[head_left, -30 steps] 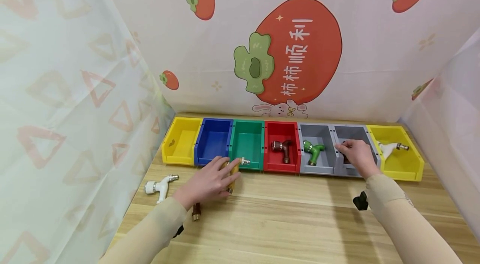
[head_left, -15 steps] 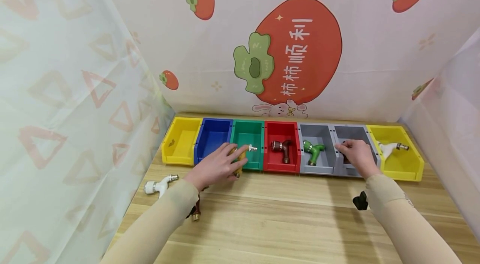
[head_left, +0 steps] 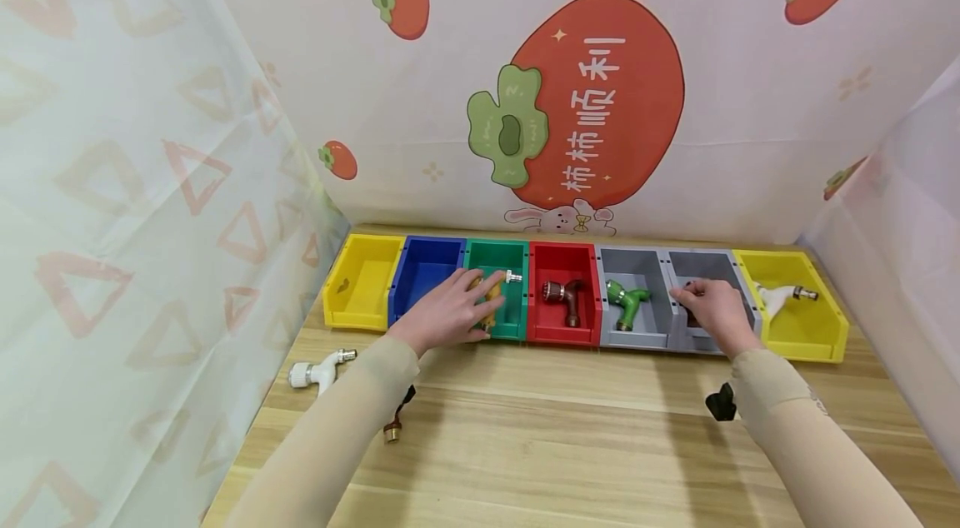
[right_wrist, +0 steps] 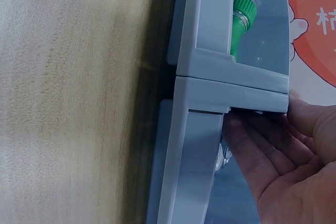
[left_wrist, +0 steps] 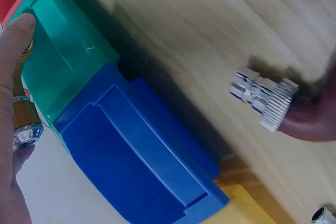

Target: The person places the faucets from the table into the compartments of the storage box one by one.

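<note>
My left hand holds a yellow tap with a silver nozzle over the green bin. In the left wrist view, the thumb lies along the brownish-yellow tap and other fingers are partly hidden. My right hand pinches the side wall of the right-hand grey bin, where it meets the other grey bin. In the right wrist view, several fingers of the right hand reach inside that bin and the thumb is at the wall's edge. A dark item with a shiny metal part is mostly hidden there.
A red bin holds a brown tap; the left grey bin holds a green tap. In the right yellow bin is a white tap. Another white tap and a dark red tap lie on the table.
My left hand has carried the yellow tap away from me and to the right, from in front of the bins to over the green bin. My right hand has stayed in place.
</note>
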Motion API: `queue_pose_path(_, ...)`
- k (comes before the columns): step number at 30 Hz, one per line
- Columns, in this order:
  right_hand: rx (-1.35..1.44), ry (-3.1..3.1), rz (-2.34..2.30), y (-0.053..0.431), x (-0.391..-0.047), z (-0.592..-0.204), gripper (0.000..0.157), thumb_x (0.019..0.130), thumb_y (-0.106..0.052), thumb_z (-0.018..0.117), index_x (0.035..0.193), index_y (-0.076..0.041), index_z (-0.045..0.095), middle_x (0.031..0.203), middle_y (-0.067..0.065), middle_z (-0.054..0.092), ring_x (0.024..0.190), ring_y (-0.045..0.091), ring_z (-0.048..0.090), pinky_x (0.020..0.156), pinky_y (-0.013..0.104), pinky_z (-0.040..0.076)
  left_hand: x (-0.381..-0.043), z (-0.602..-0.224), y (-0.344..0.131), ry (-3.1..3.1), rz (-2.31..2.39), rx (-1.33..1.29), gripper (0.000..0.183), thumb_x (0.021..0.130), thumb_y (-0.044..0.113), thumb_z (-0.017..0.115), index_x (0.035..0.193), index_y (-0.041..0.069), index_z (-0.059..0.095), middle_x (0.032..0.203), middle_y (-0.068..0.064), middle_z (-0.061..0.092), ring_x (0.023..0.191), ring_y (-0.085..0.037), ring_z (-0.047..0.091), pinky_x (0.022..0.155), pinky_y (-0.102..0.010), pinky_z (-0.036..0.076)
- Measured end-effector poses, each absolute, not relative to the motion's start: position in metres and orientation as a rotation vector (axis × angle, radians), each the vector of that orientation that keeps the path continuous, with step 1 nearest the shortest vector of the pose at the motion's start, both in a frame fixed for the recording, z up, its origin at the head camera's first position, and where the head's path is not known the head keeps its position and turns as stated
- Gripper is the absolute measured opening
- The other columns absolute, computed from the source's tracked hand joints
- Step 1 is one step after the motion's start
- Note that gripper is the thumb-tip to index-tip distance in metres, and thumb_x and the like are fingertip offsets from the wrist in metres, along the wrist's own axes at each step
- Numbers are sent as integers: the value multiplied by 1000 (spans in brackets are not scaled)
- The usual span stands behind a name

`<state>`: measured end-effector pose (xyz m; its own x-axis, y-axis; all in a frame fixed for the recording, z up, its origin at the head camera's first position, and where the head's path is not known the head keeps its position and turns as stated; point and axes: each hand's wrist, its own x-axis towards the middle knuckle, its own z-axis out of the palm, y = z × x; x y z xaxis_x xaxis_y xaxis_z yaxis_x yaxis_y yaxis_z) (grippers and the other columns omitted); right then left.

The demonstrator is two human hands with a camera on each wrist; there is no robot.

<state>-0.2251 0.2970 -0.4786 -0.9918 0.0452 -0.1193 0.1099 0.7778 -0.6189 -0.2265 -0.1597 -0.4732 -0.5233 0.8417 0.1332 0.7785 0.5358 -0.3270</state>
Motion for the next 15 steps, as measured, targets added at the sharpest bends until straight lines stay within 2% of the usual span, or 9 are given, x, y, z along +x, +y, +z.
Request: queue_pose_path(15, 121, 2870, -995, 299, -226, -479, 44, 104, -37, 60, 106, 6, 70, 99, 21, 69, 85, 31, 57, 64, 33, 46, -239, -483, -138, -2737, 248, -1126, 72, 92, 58, 69, 151, 19, 54, 166, -12, 31, 137, -36, 46, 114, -53, 42)
